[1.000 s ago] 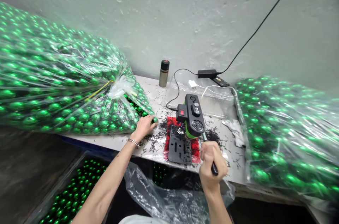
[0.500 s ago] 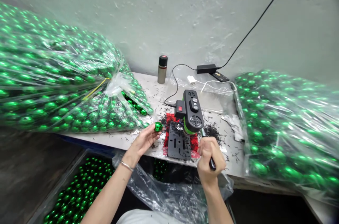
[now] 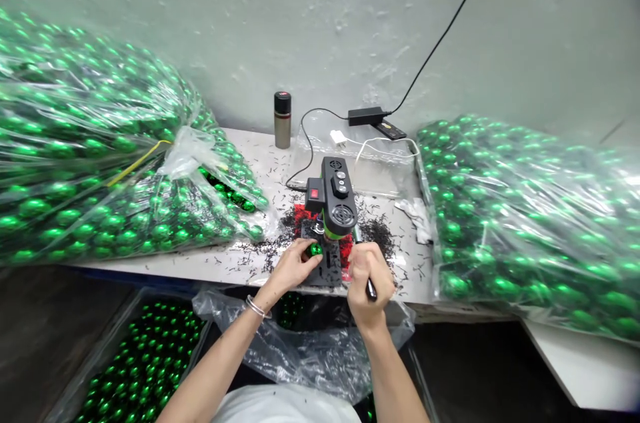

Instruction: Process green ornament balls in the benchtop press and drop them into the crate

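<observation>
A shiny green ball [image 3: 315,250] is pinched between the thumb and fingers of my left hand [image 3: 295,264], over the slotted black base plate [image 3: 327,270]. Just beyond the ball stands a small black machine [image 3: 338,200] with a red switch and round vents. My right hand [image 3: 369,280] is wrapped round the black-ended lever [image 3: 371,290] on the machine's right side. Red material [image 3: 346,250] shows beside the plate, and small black scraps [image 3: 377,236] lie around the machine.
Big clear bags of green balls flank the work area, one on the left [image 3: 90,163] and one on the right [image 3: 525,230]. A bottle [image 3: 283,120], a power adapter [image 3: 365,116] and white cloth [image 3: 417,218] are on the table [image 3: 200,268]. Below left, a bin holds green balls [image 3: 145,356].
My left hand has moved right with the green ball, from beside the machine to over its base plate. The view has shifted, and my right hand is still on the lever.
</observation>
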Demonstrator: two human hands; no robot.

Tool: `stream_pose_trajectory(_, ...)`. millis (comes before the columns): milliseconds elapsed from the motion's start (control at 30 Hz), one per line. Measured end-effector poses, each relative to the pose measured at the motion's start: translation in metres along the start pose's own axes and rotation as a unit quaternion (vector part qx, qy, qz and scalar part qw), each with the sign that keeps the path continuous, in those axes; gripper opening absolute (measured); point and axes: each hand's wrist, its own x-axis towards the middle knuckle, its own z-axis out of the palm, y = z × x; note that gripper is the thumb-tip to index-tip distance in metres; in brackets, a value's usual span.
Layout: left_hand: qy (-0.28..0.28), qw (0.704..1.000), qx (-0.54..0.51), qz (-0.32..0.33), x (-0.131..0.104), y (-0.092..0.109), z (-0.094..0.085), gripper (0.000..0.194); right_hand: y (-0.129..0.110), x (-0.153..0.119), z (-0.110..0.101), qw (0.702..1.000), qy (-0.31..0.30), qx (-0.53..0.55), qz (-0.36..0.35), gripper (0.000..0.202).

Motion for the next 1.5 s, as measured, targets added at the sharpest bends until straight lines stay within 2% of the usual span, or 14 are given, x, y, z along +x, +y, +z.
stream_pose_trajectory(100, -0.01, 0.994, 0.09, 0.064, 0.003, 0.003, -0.001, 0.036, 0.001, -0.001, 0.0, 1.0, 0.0, -0.001, -0.004, 0.029)
stream_pose_trajectory(200, -0.033, 0.985, 0.124, 0.112, 0.002, 0.005, -0.003, 0.034, 0.001, -0.001, 0.001, 1.0, 0.001, 0.0, -0.005, 0.029)
stream_pose_trajectory(300, -0.053, 0.98, 0.134, 0.133, -0.001, 0.005, -0.004, 0.034, 0.001, -0.001, 0.001, 1.0, -0.001, -0.002, -0.008, 0.029)
stream_pose_trajectory(400, -0.05, 0.98, 0.138, 0.134, -0.002, 0.004, -0.003, 0.033, 0.0, 0.0, 0.0, 1.0, -0.004, -0.009, -0.008, 0.028)
stream_pose_trajectory(500, -0.039, 0.981, 0.156, 0.105, -0.001, 0.004, 0.001, 0.035, -0.001, 0.0, -0.001, 1.0, -0.007, -0.014, -0.006, 0.028)
stream_pose_trajectory(600, -0.011, 0.98, 0.18, 0.079, 0.0, 0.002, 0.006, 0.038, -0.001, -0.001, -0.002, 1.0, -0.009, -0.015, -0.002, 0.028)
stream_pose_trajectory(667, 0.014, 0.977, 0.193, 0.086, -0.001, 0.0, 0.009, 0.038, 0.0, -0.003, -0.001, 1.0, -0.005, -0.015, -0.002, 0.028)
stream_pose_trajectory(767, 0.035, 0.971, 0.207, 0.114, -0.003, -0.003, 0.012, 0.036, 0.009, -0.012, 0.002, 1.0, 0.005, -0.014, -0.014, 0.027)
stream_pose_trajectory(933, 0.037, 0.966, 0.223, 0.128, -0.005, -0.006, 0.012, 0.034, 0.033, -0.034, 0.009, 0.997, 0.017, -0.025, -0.064, 0.027)
stream_pose_trajectory(1100, 0.036, 0.962, 0.234, 0.134, -0.004, -0.007, 0.012, 0.033, 0.05, -0.052, 0.019, 0.995, 0.06, -0.037, -0.064, 0.031)
stream_pose_trajectory(1233, 0.037, 0.964, 0.227, 0.131, -0.004, -0.008, 0.013, 0.033, 0.056, -0.057, 0.022, 0.994, 0.072, -0.037, -0.075, 0.032)
stream_pose_trajectory(1300, 0.041, 0.966, 0.219, 0.131, -0.004, -0.008, 0.013, 0.033, 0.058, -0.057, 0.021, 0.994, 0.065, -0.036, -0.083, 0.031)
stream_pose_trajectory(1500, 0.041, 0.968, 0.212, 0.129, -0.003, -0.006, 0.012, 0.035, 0.052, -0.048, 0.014, 0.99, -0.012, -0.071, -0.124, 0.028)
